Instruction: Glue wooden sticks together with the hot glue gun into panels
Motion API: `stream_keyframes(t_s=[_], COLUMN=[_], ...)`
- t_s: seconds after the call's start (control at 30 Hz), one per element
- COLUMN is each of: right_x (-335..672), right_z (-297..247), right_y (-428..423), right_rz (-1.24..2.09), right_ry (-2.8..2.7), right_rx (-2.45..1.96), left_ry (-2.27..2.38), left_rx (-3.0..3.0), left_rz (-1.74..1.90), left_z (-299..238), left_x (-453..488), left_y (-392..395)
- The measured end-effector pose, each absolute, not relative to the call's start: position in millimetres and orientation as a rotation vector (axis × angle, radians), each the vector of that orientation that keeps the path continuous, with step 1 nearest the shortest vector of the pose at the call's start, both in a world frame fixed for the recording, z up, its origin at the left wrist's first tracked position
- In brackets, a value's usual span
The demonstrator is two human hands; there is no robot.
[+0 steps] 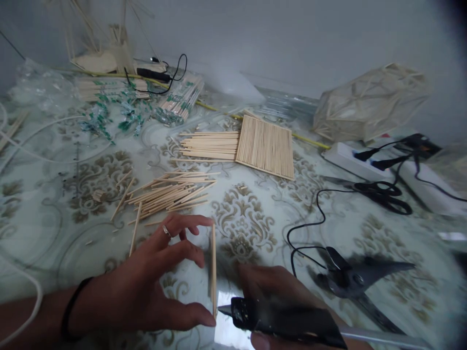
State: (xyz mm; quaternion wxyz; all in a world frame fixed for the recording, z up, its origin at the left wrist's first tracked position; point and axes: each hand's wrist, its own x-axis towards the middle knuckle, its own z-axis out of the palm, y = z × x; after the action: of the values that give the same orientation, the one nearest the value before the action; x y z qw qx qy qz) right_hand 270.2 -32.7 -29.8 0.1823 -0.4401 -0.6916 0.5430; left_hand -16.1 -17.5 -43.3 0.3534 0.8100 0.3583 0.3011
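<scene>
My left hand holds a short wooden stick by its two ends, a fingertip at the far end and the thumb at the near end. My right hand is wrapped around a black glue gun, with a pale glue stick running out of its back. The nozzle points left and sits right at the stick's near end; whether it touches is hard to tell. Beyond my left hand lies a loose pile of wooden sticks. A single stick rests beside my left wrist.
A flat panel of joined sticks lies against a stick bundle. To the right are pruning shears, black-handled scissors and a power strip with cords. Wrapped stick packs and a stick framework stand farther back.
</scene>
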Motion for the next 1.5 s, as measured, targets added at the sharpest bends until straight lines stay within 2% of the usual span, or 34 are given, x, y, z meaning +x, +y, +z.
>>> stream_keyframes(t_s=[0.6,1.5], right_x=[268,263], right_z=[-27,-24], right_y=[-32,-40], right_rz=[1.536,1.501], right_ry=[-1.914,-1.727], right_rx=[-1.277,-1.617], left_ry=[0.896,0.888], left_rx=[2.112,2.023], left_rz=[0.769,0.804], left_z=[-40,-44], left_x=[-16,-15], left_y=[-17,-22])
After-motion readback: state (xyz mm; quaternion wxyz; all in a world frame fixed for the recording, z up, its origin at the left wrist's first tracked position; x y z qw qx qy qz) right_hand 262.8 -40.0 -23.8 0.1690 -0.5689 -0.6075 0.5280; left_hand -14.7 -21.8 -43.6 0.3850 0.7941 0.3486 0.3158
